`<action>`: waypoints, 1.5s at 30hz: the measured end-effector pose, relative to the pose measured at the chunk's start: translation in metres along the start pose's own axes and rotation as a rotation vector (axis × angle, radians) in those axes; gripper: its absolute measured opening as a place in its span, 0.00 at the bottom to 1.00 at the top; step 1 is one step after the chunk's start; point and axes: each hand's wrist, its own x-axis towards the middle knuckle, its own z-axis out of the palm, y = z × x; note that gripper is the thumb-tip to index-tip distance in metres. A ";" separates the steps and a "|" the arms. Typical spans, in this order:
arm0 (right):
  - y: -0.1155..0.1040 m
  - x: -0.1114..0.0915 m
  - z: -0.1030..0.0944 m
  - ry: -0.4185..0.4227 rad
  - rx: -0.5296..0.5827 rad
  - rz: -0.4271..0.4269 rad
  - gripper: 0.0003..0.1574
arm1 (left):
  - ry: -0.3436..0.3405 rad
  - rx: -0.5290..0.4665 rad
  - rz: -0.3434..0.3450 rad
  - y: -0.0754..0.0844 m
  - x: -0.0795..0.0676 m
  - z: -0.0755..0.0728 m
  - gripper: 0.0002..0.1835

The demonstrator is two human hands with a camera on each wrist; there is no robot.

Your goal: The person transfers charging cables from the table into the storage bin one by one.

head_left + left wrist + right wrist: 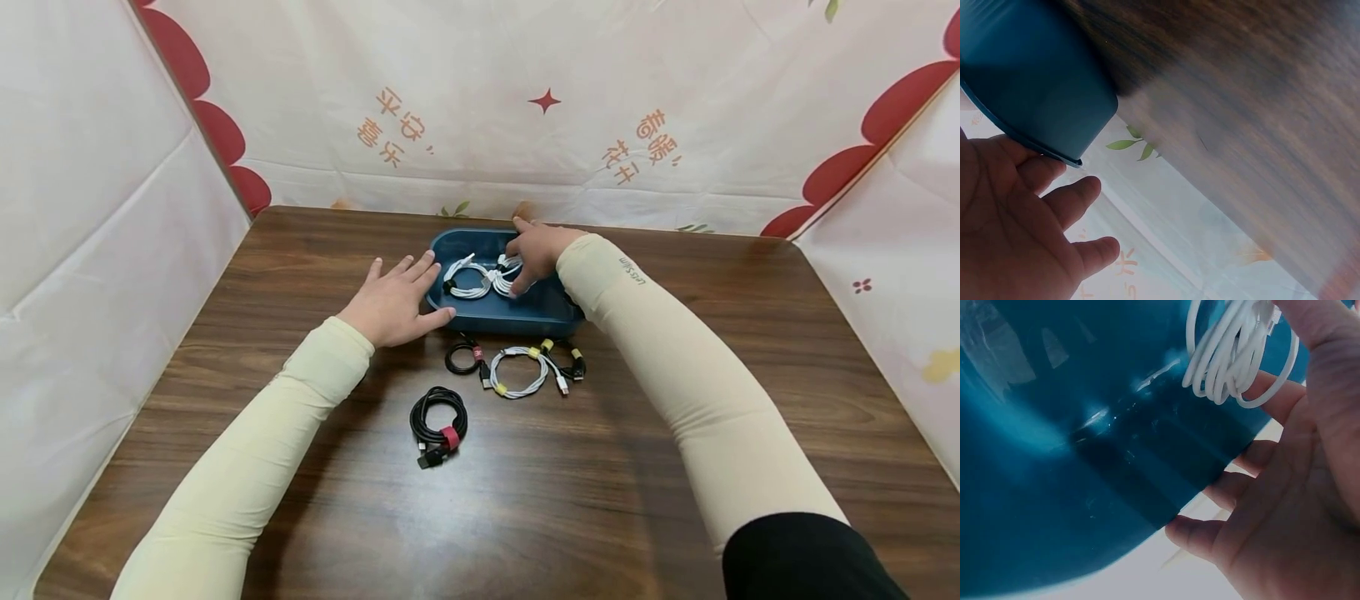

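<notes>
My left hand [393, 304] rests its spread, straight fingers against the left end of a blue plastic bin [510, 323]. In the left wrist view, fingertips touch the bin's rim [1060, 156]. Over the bin's right half, my right hand [543, 250] pinches a coiled white cable [1229, 356] between thumb and index finger. Its other fingers [1191, 536] lie along the bin's far rim. Beside that coil, inside the bin, lies another coiled white cable [468, 294] with a black tie. The bin's right end is partly hidden by my right wrist.
In front of the bin lie a small black coiled cable [459, 370] with a red tie, a white coiled cable [517, 395] with yellow ties, and a black cable [578, 367] with yellow ties. Nearer is a larger black coiled cable [422, 429]. A printed cloth [480, 125] hangs behind the table.
</notes>
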 end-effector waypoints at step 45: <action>-0.006 -0.105 0.027 0.368 0.077 -0.253 0.53 | 0.003 -0.001 -0.001 0.001 -0.001 -0.001 0.47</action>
